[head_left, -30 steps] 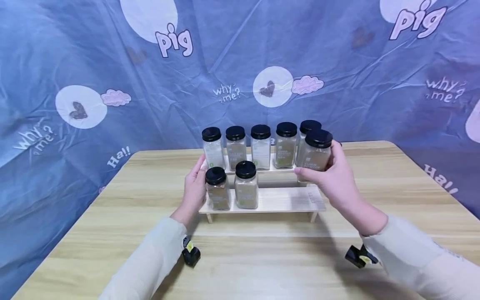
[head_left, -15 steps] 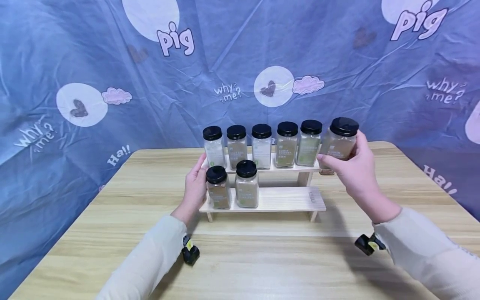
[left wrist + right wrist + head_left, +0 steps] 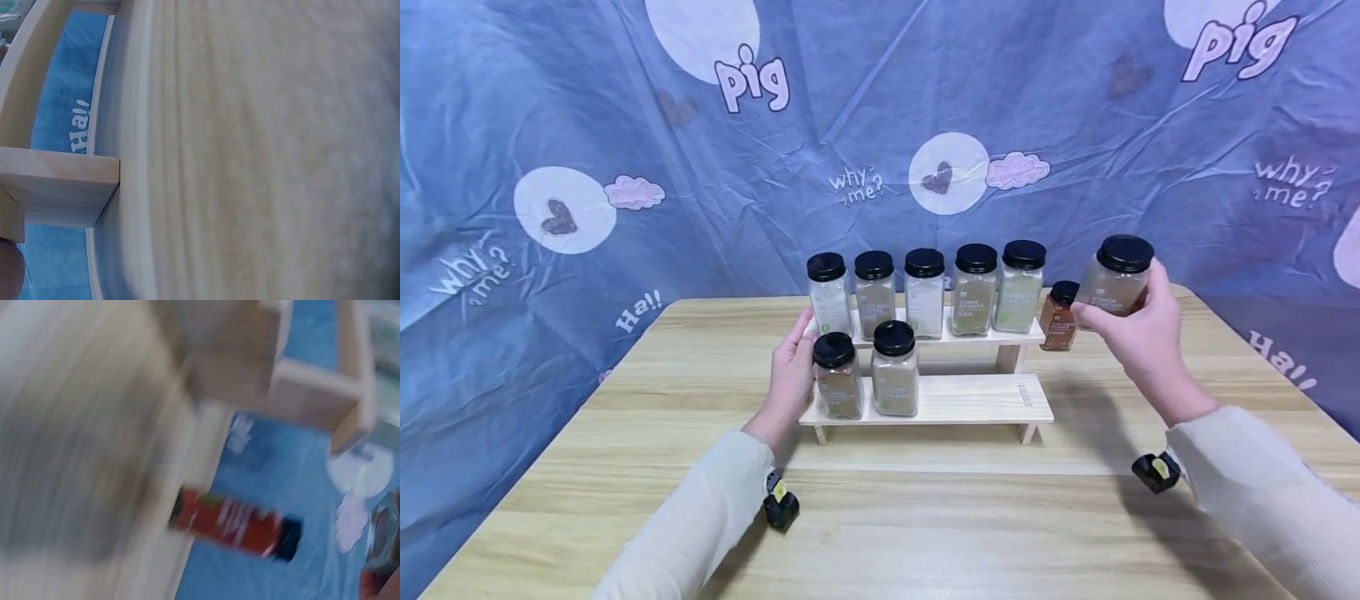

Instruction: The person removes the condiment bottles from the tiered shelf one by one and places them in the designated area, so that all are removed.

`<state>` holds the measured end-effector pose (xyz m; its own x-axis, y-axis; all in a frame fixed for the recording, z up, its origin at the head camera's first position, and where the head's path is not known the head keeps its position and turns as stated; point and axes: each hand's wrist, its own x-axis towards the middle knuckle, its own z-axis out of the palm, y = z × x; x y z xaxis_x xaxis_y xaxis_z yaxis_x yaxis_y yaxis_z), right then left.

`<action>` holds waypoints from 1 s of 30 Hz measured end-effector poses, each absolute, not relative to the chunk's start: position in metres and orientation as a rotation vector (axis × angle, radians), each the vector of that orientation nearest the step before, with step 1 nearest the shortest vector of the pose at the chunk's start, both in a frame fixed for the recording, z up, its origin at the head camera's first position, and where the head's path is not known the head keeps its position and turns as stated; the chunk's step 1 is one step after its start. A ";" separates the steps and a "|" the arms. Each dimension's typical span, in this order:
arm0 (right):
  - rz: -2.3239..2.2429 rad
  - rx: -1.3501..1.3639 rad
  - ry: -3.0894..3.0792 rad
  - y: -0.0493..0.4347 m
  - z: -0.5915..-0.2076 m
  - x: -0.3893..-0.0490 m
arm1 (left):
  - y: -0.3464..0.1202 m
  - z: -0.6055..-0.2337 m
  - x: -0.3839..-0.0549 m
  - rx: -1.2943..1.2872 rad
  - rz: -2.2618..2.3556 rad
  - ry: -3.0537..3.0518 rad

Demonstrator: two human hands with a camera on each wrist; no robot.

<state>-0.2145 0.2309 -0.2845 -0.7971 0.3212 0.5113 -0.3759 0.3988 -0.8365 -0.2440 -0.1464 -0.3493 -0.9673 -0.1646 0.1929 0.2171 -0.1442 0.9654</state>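
Observation:
My right hand [image 3: 1150, 354] grips a clear spice jar [image 3: 1112, 287] with a black lid and brown powder, its label reading cumin powder. It is held in the air, right of the two-tier wooden spice rack [image 3: 970, 398]. At the rack's left end, my left hand [image 3: 788, 373] holds the side of the rack, its fingers partly hidden behind it. Several black-lidded jars [image 3: 923, 296] stand in a row on the upper tier. The lower tier bears a brown-powder jar [image 3: 838, 383] and a paler jar [image 3: 895, 375] on its left half.
A jar of red powder [image 3: 1060, 321] stands on the wooden table [image 3: 925, 517] just right of the rack, and shows blurred in the right wrist view. A blue printed cloth [image 3: 775, 200] hangs behind the table.
My right hand has carried the cumin powder jar rightward, from in front of the upper tier to beyond the rack's right end. The red-powder jar has come into view. My left hand stays put.

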 end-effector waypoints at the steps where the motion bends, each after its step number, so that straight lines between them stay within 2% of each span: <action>1: 1.408 0.045 -2.063 0.235 -0.287 -0.216 | -0.146 -0.349 -0.244 -0.061 -2.199 -1.868; 11: 1.430 -0.006 -2.115 0.269 -0.306 -0.238 | -0.148 -0.349 -0.244 -0.087 -2.160 -1.902; 30: 1.280 -0.088 -2.364 0.297 -0.326 -0.261 | -0.148 -0.347 -0.243 -0.067 -2.166 -1.929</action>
<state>-0.2610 0.2970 -0.3260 -0.8975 0.2622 0.3545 -0.1534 0.5679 -0.8087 -0.2435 -0.1477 -0.3474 -0.9702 -0.1474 0.1923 0.2080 -0.0997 0.9730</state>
